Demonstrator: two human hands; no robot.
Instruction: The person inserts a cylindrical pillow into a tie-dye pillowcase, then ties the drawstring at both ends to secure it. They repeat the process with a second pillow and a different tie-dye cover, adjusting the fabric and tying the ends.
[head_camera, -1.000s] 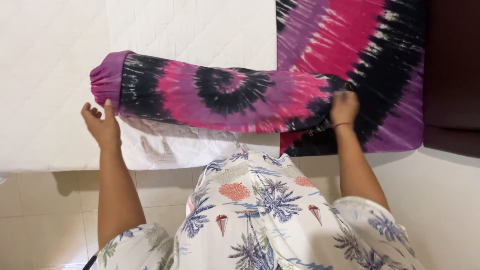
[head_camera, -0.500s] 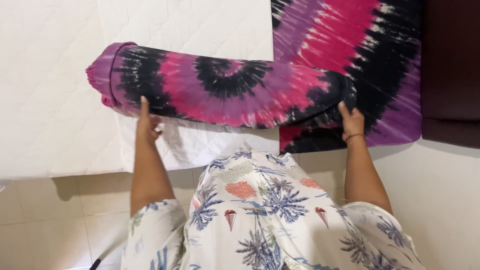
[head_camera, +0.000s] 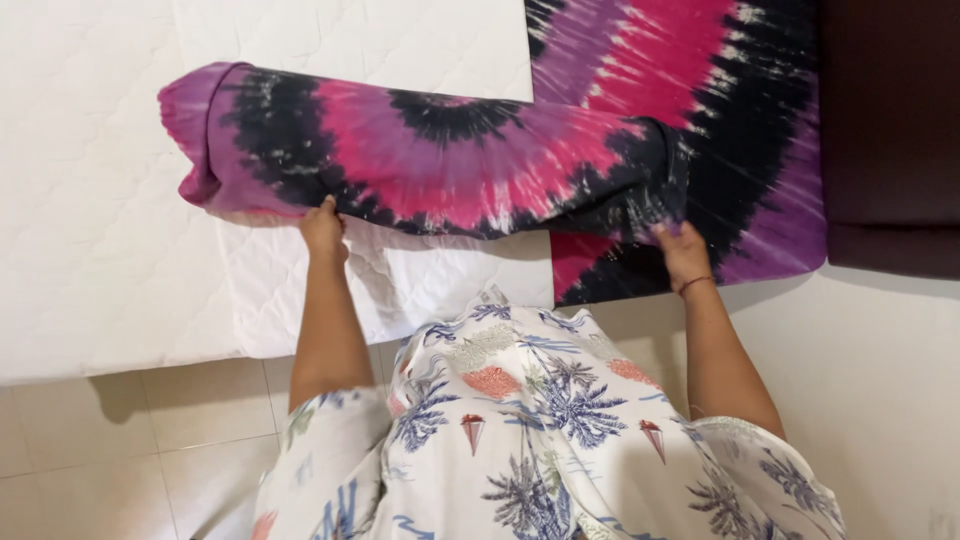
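Tie-dye sheet (head_camera: 450, 150) lies bunched across the white mattress (head_camera: 90, 250) near its front edge. Left hand (head_camera: 323, 228) and right hand (head_camera: 682, 250) each pinch its near hem, spread apart to keep it taut.

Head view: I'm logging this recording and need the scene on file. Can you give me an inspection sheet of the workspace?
Surface: white quilted mattress, bare on its left part.
Job's things: tie-dye sheet in pink, purple and black, bunched into a long roll across the mattress; its right part lies flat over the mattress corner.
Clutter: nothing seen.
Grippers: left hand grips the roll's lower edge near the left end; right hand, a thin band on its wrist, holds the fabric at the right.
Cables: nothing seen.
Surroundings: pale tiled floor; dark brown furniture at right; the person's printed shirt fills the bottom.
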